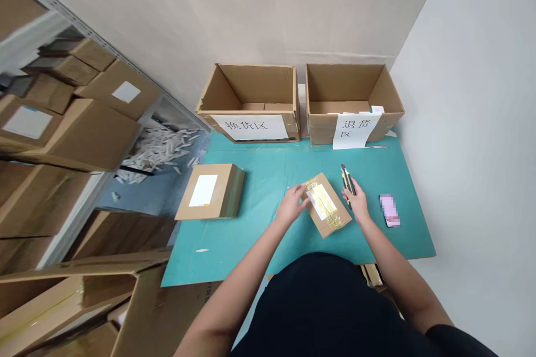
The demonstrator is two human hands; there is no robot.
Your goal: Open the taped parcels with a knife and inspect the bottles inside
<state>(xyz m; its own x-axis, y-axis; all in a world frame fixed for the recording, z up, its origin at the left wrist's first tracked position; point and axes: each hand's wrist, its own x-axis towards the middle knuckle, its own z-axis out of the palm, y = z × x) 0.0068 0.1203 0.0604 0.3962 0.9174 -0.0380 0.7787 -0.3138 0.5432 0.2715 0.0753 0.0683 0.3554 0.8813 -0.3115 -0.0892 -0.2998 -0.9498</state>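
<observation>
The small taped cardboard parcel [327, 205] lies on the teal worktop [201, 256] straight ahead of you, its white label blurred under yellowish tape. Your left hand [292, 204] touches its 9 o'clock edge, fingers [300, 192] spread and holding nothing. Your right hand [355, 198] sits just beside its 3 o'clock edge, fingers curled around a black-and-yellow utility knife [347, 178], its blade hard to make out. Further out are a second parcel [209, 192] at 10 o'clock, one pixelated pink card [389, 210] at 3 o'clock, one open carton [251, 86] and a second open carton [349, 86] at 12 o'clock, and stacked cardboard boxes [84, 122] at 9 o'clock.
</observation>
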